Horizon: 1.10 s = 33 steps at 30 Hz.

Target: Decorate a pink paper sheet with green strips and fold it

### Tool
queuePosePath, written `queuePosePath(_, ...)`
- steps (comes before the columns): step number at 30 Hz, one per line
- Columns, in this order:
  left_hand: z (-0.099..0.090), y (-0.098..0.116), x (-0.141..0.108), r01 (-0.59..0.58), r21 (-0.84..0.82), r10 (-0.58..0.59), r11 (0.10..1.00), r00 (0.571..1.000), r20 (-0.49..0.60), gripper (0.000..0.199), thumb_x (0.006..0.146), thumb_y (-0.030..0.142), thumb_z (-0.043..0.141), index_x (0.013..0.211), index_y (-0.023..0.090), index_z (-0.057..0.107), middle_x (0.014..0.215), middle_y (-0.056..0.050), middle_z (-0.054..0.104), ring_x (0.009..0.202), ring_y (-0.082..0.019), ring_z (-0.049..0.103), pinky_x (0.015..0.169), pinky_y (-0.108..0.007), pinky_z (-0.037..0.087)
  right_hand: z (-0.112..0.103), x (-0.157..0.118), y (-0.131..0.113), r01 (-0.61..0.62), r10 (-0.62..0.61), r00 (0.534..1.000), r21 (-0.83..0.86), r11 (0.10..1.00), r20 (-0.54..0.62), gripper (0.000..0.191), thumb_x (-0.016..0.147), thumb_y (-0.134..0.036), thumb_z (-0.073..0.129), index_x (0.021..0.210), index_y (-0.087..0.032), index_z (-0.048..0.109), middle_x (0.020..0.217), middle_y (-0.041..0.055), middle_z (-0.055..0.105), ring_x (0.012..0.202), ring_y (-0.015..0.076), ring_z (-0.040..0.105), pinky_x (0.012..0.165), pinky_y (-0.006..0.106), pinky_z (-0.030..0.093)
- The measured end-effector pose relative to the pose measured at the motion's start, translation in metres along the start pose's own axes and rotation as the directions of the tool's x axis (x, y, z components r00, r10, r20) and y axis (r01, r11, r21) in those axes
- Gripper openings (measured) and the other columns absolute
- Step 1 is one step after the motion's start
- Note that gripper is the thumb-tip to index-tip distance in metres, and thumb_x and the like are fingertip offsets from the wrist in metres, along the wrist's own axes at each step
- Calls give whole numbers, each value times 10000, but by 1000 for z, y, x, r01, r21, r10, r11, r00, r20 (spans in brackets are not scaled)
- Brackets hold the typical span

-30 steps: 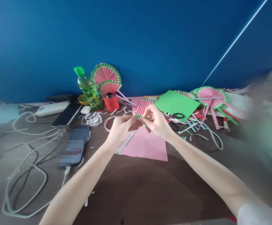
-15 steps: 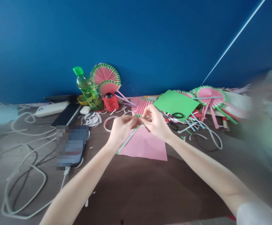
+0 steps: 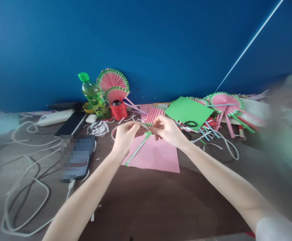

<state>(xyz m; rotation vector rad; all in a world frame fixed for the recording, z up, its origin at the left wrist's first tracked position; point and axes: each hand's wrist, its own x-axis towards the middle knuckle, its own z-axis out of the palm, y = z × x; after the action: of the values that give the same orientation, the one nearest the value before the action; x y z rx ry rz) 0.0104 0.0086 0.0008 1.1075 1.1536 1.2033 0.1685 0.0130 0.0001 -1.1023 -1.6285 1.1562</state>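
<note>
Above a pink paper sheet (image 3: pixel 158 155), my left hand (image 3: pixel 125 136) and my right hand (image 3: pixel 166 130) work close together, fingers pinched. Between them runs a small pale strip (image 3: pixel 145 126), its left end in my left fingertips. My right fingertips are closed at its other end, but exactly what they grip is too small to tell. Just behind the fingers lies a pleated pink paper with green edges (image 3: pixel 155 114). A narrow green and white strip (image 3: pixel 138 149) slants down across the pink sheet.
Green paper (image 3: pixel 189 112), scissors (image 3: pixel 191 124) and pleated fans (image 3: pixel 226 103) lie to the right. A bottle (image 3: pixel 95 98), red thread spool (image 3: pixel 119 109), standing fan (image 3: pixel 113 81), phone (image 3: pixel 78 157) and looped white cable (image 3: pixel 6 207) are on the left.
My left hand has moved slightly left, apart from my right hand, and the pale strip now shows between them. My right hand has shifted slightly down, uncovering more of the pleated paper.
</note>
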Motion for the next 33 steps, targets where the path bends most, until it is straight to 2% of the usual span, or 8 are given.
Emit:
queuePosePath(8, 1, 3, 2, 76, -87, -75, 993, 997, 10, 149, 716, 264, 567, 702, 124, 615, 697, -66, 699, 700, -185, 676, 715, -294, 530, 2, 1, 1, -19, 19, 1000, 13, 1000, 3, 170, 746, -228, 619, 756, -175, 458, 618, -27, 555, 433, 68, 524, 437, 231, 440)
queuePosePath(15, -1, 1, 5, 85, -148, -77, 985, 995, 60, 184, 734, 309, 593, 713, 126, 591, 692, -56, 687, 677, -166, 669, 740, -306, 523, 0, 3, 4, -9, 14, 999, -90, 996, 47, 80, 756, -208, 568, 809, -148, 567, 668, 5, 569, 502, 79, 520, 454, 228, 452)
queuePosePath(18, -3, -1, 6, 72, -90, -62, 993, 992, 111, 228, 666, 321, 677, 727, 119, 590, 700, -53, 682, 695, -165, 665, 771, -318, 513, -2, 2, 5, -3, 14, 997, -152, 988, 77, 65, 757, -210, 554, 760, -150, 579, 615, -11, 547, 481, 72, 494, 459, 224, 427)
queuePosePath(21, -5, -5, 9, 48, -1, -47, 999, 992, 114, 237, 599, 256, 731, 716, 119, 577, 687, -37, 675, 676, -147, 654, 762, -313, 510, -3, 2, 6, 7, 6, 996, -151, 989, 87, 84, 752, -230, 558, 733, -151, 581, 609, -10, 548, 472, 70, 481, 455, 221, 404)
queuePosePath(26, -6, -10, 13, 18, 75, -26, 997, 994, 104, 156, 613, 167, 679, 713, 130, 565, 637, 6, 647, 612, -103, 621, 682, -262, 500, -4, 3, 5, -9, 30, 992, -170, 985, 119, 100, 745, -232, 556, 757, -145, 603, 637, 3, 572, 490, 73, 485, 455, 210, 384)
queuePosePath(33, -12, -14, 17, -43, 161, 5, 986, 974, 226, 196, 586, 207, 718, 698, 140, 571, 632, 20, 626, 622, -108, 619, 651, -250, 487, -5, 2, 3, 3, 37, 986, -235, 972, 164, 119, 754, -247, 551, 750, -144, 610, 653, 6, 594, 492, 70, 482, 466, 211, 393)
